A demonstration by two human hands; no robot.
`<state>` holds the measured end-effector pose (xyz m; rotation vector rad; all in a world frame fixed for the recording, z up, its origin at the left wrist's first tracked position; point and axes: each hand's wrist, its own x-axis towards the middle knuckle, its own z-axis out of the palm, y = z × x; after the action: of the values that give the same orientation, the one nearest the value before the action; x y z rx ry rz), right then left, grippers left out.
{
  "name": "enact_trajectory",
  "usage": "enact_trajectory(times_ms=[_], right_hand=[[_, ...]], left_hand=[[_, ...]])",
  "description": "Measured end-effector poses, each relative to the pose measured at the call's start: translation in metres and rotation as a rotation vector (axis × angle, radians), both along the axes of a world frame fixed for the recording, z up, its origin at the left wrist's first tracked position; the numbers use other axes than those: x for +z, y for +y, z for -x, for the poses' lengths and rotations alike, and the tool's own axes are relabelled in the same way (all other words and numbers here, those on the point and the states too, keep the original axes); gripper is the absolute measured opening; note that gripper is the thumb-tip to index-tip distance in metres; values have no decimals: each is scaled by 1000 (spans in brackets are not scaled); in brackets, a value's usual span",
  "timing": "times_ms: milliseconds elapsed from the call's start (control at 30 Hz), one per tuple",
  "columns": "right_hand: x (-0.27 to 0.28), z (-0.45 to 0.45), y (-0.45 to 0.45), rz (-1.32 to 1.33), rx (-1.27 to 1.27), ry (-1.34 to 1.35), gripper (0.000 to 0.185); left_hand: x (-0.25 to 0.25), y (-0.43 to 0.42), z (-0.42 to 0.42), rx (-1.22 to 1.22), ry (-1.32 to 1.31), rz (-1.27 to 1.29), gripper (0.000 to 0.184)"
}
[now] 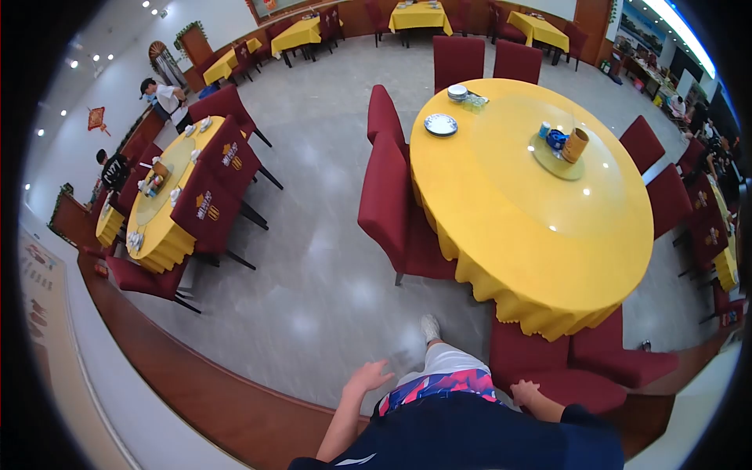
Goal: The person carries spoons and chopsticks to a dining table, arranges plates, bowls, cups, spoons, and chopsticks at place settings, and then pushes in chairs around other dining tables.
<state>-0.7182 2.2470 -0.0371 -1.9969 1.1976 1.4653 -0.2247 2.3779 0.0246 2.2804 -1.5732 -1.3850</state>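
My left hand (370, 377) hangs in the air above the grey floor, fingers apart, holding nothing. At my right side, my right hand (528, 390) is beside a dark red chair (576, 388); its fingers are slightly bent and apart, with nothing seen in them. Whether it touches the chair I cannot tell. Ahead stands a large round table with a yellow tablecloth (486, 211). On it are a patterned plate stack (441, 124), small white dishes (457, 92), glasses (475, 102), and a small turntable (546, 163) bearing a brown holder (575, 146), a blue bowl (557, 139) and a blue can (544, 129).
Red chairs (386, 205) surround the round table. Grey floor (313, 235) runs to its left. Another yellow-covered table (160, 227) with set dishes stands at left. A person (168, 102) is beyond it, another person (114, 168) nearer the wall. More tables (421, 17) line the back.
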Motion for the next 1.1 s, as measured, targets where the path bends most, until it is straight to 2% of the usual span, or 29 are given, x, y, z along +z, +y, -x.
enact_trajectory(times_ms=[33,100,133,233,333,367,433,567,733,833,900,967,1100], right_hand=[[0,-5,-6,-23,-31,-6,53],[-43,9,-23,-136,-121,-85,43],[-41,0,-36,-119,-129,-143,41],[-64,-38,-91,-178,-200,-263,45],[-85,-96,-152,-16,-311,-582,40],[-83,-119,-171,-26,-288,-593,40],[-68,-176,-216,27,-366,-753,37],[-28,-279,-285,4,-296,-902,34],[30,-401,-333,71,-338,-1118,34],[19,-459,-350,145,-472,-1263,39],[42,-496,-357,-5,-708,-1237,50],[82,-536,-349,10,-865,-1230,58],[100,-599,-335,83,-865,-1165,64]], left_hand=[[-4,-15,-9,-13,-1,37,59],[2,-42,-21,0,-13,66,59],[8,-59,-27,-29,-19,93,58],[26,-107,-48,3,-6,126,56],[35,-144,-71,38,-1,108,55],[38,-152,-80,25,-19,79,55],[49,-164,-91,56,-54,52,55],[47,-164,-111,177,8,68,53],[43,-144,-140,279,-47,58,54],[30,-128,-168,313,-16,-4,54],[13,-116,-194,330,17,-12,54],[-2,-101,-226,358,57,87,54],[-13,-76,-303,434,10,61,55]])
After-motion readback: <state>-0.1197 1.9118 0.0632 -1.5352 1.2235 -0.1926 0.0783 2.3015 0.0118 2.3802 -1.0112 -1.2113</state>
